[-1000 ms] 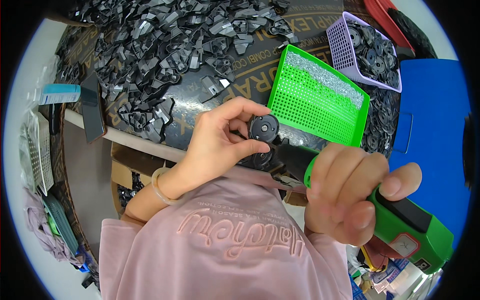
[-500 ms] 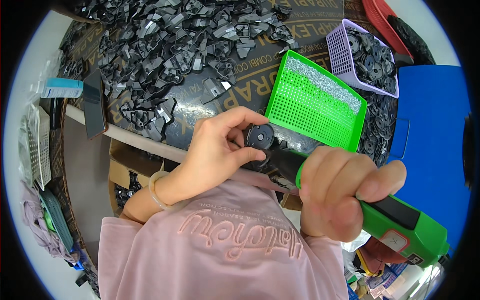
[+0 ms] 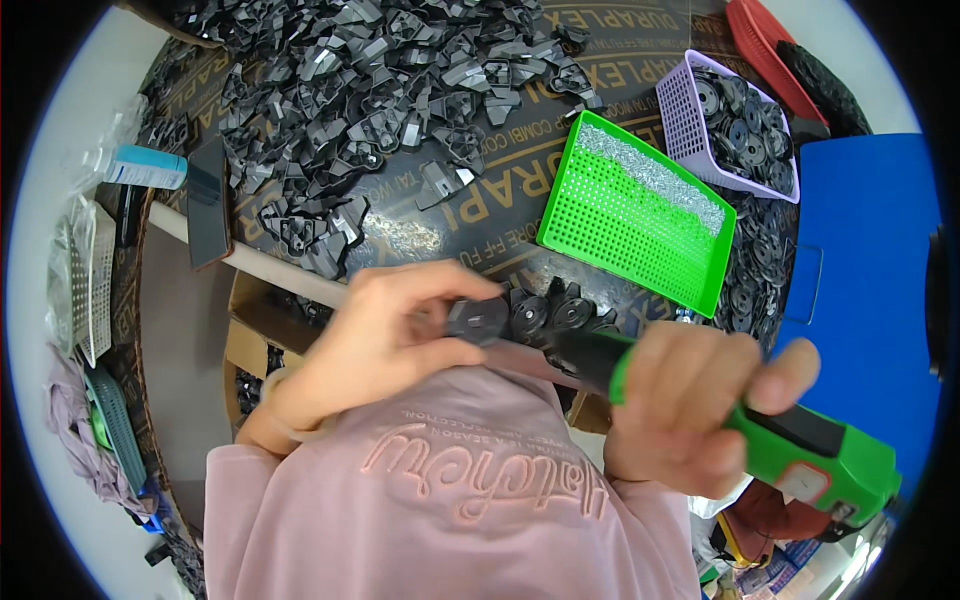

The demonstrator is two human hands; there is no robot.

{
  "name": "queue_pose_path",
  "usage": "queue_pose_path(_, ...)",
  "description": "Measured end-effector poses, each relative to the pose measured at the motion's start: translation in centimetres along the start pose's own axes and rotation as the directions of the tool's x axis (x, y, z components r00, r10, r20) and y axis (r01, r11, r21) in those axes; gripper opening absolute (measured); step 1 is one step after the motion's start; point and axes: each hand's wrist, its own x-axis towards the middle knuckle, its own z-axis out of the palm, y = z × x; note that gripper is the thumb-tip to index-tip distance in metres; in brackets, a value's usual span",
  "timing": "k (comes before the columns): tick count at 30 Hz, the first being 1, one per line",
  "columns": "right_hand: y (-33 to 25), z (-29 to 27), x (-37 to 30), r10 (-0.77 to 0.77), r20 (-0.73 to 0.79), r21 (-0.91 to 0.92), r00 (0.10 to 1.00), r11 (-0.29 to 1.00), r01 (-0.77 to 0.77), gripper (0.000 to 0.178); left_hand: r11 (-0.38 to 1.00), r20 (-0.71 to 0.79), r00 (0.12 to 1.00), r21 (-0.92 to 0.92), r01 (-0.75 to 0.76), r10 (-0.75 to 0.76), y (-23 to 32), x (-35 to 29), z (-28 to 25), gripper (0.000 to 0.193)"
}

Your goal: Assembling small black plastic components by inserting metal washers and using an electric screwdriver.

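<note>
Between the thumb and fingers of my left hand [image 3: 385, 325] is a round black plastic part [image 3: 476, 321], held just above the table's near edge. My right hand [image 3: 685, 405] is wrapped round a green and black power screwdriver [image 3: 820, 450]. Its dark nose points left toward the part, with a gap between them; the tip is blurred. Several similar round black parts [image 3: 552, 312] lie on the table between the two hands. Beyond them stands a shallow green perforated tray [image 3: 620, 240] with small silvery screws [image 3: 655, 170] heaped along its far side.
A big pile of angular black plastic pieces [image 3: 350, 95] covers the far table. A lilac basket [image 3: 684, 125] of round parts stands at the back right, near a blue board-like surface [image 3: 865, 225]. At left are a phone [image 3: 208, 210], a blue bottle [image 3: 145, 167] and an open cardboard box [image 3: 255, 345] below.
My left hand has moved left and toward my body with the round part, away from the screwdriver's nose. The screwdriver has shifted slightly right and down. Round parts on the table now show.
</note>
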Motion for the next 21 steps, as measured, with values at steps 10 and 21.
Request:
queue_pose_path(10,0.9,-7.0,0.6,-0.247,-0.175,-0.33,0.953,0.927,0.179,0.027,0.321,-0.538,0.842,0.795,0.515,-0.019,-4.1,-10.2,-8.4,0.05)
queue_pose_path(21,3.4,-9.4,1.7,-0.321,-0.309,-0.476,0.895,0.867,0.146,0.028,0.766,-0.054,0.971,0.626,-0.149,0.233,-3.4,2.7,2.0,0.049)
